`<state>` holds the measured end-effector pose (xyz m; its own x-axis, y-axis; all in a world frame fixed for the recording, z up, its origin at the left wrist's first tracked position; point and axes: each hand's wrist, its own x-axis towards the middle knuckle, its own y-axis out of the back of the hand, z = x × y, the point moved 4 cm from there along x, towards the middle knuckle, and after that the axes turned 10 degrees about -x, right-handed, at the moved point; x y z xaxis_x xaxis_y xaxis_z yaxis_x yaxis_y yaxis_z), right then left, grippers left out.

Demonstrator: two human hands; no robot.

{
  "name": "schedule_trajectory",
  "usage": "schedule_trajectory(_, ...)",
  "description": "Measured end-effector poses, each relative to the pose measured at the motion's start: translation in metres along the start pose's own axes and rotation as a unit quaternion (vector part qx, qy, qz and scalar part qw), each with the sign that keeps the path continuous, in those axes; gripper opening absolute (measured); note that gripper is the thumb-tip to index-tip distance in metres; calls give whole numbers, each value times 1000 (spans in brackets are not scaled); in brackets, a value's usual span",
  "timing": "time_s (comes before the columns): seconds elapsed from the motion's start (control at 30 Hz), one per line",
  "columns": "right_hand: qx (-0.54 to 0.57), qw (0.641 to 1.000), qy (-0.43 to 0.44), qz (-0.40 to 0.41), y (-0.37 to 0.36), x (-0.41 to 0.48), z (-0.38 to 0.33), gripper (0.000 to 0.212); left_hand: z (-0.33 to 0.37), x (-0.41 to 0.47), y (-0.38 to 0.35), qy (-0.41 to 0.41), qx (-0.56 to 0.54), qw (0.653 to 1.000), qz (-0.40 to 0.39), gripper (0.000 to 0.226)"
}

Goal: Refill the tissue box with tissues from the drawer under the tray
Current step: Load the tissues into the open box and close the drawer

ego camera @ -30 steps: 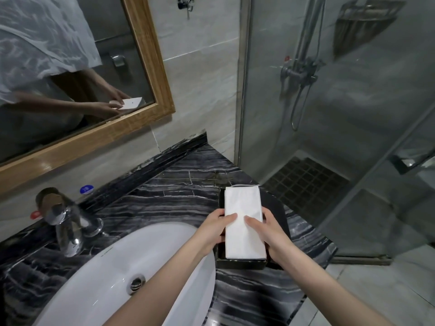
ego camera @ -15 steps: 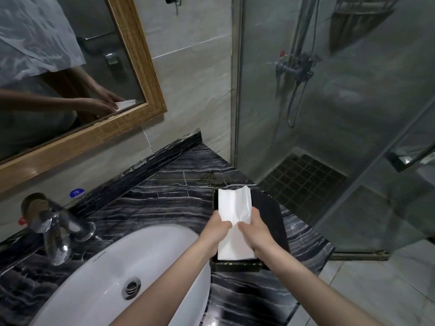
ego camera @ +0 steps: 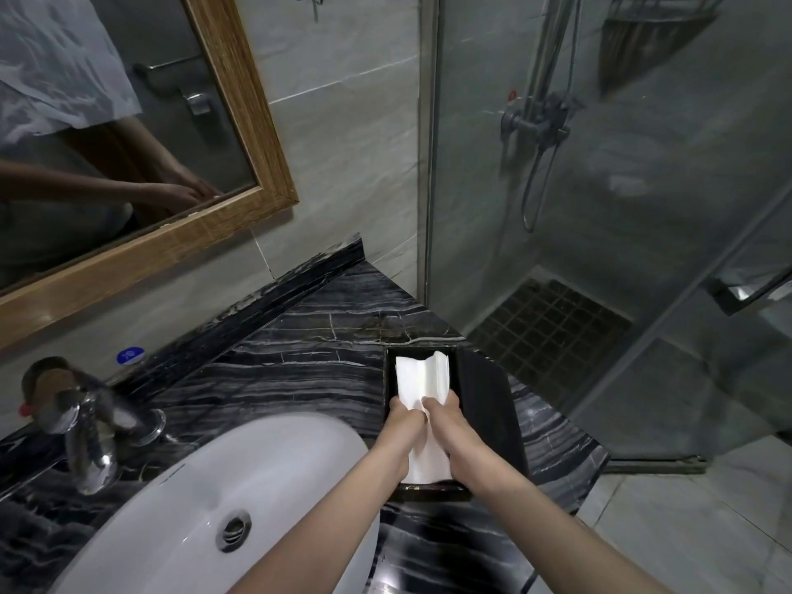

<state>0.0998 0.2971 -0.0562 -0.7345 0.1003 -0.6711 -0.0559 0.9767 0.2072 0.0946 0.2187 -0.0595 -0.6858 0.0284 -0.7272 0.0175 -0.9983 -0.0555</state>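
Note:
A black tissue box (ego camera: 486,405) stands on the dark marble counter, right of the basin, its top open. A white stack of tissues (ego camera: 422,379) lies lengthwise in the opening, its far end bent upward. My left hand (ego camera: 396,426) presses on the stack's left side. My right hand (ego camera: 448,422) presses on its right side, fingertips close together at the stack's middle. The near part of the stack shows between my wrists. No drawer or tray is in view.
A white basin (ego camera: 214,499) sits left of the box with a chrome faucet (ego camera: 85,426) behind it. A wood-framed mirror (ego camera: 240,135) hangs on the wall. A glass shower partition (ego camera: 557,207) rises just right of the counter, whose edge (ego camera: 595,469) lies beside the box.
The flat stack held above the box has been pushed down into the opening. Both hands moved forward and closer together on it, and its far end buckled upward.

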Motion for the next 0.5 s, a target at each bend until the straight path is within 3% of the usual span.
schedule_trajectory(0.13,18,1000,-2,15,-3,5,2,60,0,6,1,-29,-11,999,41,46)
schedule_trajectory(0.23,35,999,-11,25,-4,9,6,54,-4,8,-4,-12,-12,1000,-1,49)
schedule_trajectory(0.33,53,998,-22,33,-6,11,9,49,-1,5,-1,-27,-3,999,19,44)
schedule_trajectory(0.5,48,998,-27,42,-9,10,7,57,-1,5,1,-37,11,999,18,59)
